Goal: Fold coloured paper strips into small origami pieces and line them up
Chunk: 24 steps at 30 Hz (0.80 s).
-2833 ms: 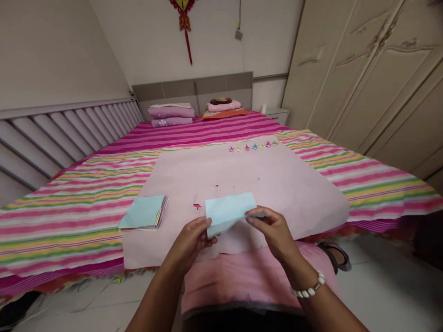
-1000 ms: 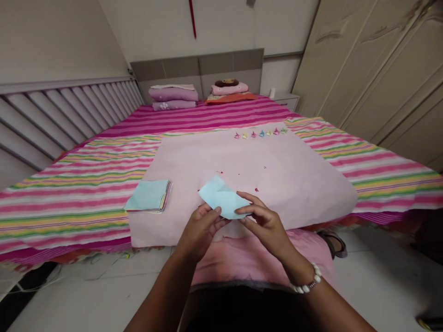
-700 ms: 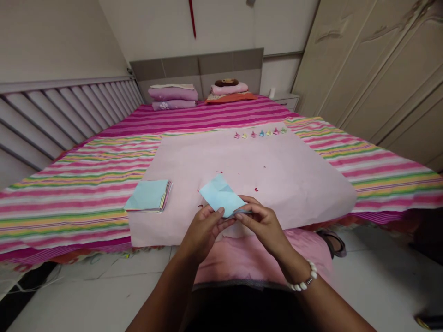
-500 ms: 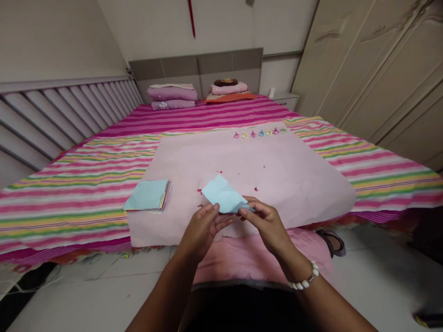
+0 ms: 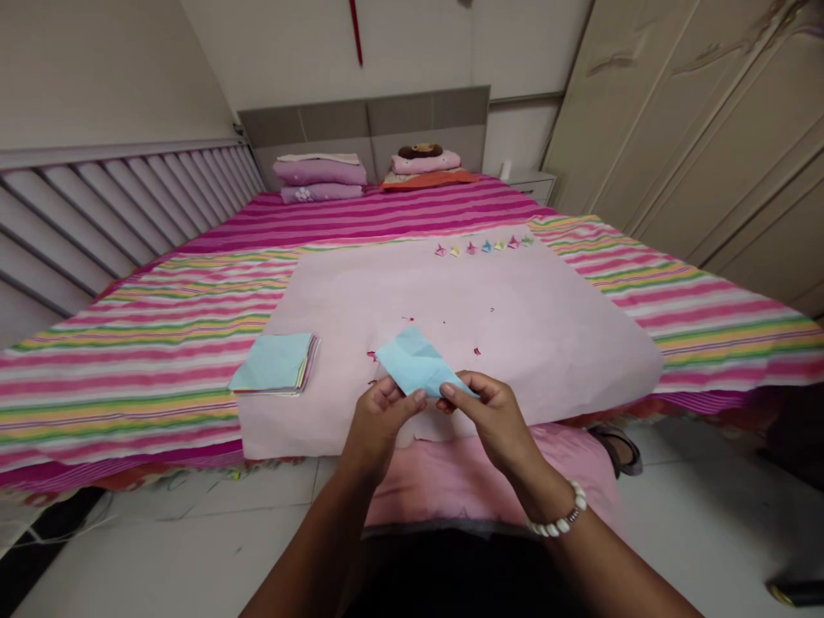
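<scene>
A light blue sheet of origami paper (image 5: 417, 362) is held between both hands over the front of a pale pink sheet (image 5: 566, 343). Creases show on it, and its near edge lies along my fingers. My left hand (image 5: 381, 421) pinches the near left side, thumb on top and fingers underneath. At the right corner my right hand (image 5: 484, 408) grips the paper between thumb and fingers. To the left lies a stack of coloured paper (image 5: 275, 362) with a light blue sheet on top.
Several small folded paper pieces (image 5: 487, 246) stand in a row at the far right of the pale sheet. Small red scraps (image 5: 477, 351) lie about it. Striped bedding (image 5: 148, 343) surrounds it; folded quilts (image 5: 320, 172) are at the headboard. A pink cushion (image 5: 438, 485) is below my hands.
My left thumb has moved right along the near edge, and the left fingers have curled under the paper. The right corner, folded over before, now lies flatter.
</scene>
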Each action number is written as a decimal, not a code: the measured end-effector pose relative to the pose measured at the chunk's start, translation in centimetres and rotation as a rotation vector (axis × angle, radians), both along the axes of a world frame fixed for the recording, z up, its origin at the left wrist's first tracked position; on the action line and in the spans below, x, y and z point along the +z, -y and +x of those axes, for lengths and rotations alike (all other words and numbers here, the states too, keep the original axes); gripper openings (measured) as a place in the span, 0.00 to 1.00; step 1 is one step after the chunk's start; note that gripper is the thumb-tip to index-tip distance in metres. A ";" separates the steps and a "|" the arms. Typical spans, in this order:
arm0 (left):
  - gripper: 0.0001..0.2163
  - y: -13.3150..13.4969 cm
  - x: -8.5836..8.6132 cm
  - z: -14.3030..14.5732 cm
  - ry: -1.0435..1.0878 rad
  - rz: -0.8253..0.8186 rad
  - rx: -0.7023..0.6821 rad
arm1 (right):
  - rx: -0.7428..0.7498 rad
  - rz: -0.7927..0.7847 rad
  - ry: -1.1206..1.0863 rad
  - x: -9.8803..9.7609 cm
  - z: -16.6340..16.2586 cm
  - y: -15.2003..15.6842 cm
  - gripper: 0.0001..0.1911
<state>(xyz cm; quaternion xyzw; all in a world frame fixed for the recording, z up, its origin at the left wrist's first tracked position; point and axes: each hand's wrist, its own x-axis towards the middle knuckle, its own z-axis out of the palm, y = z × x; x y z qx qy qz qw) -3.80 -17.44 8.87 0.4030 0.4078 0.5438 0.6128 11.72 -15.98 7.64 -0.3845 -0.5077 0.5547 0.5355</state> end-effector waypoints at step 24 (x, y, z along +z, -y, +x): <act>0.12 -0.2 -1.1 0.9 -0.014 0.015 0.141 | -0.116 -0.138 -0.225 -0.4 -1.3 -0.1 0.25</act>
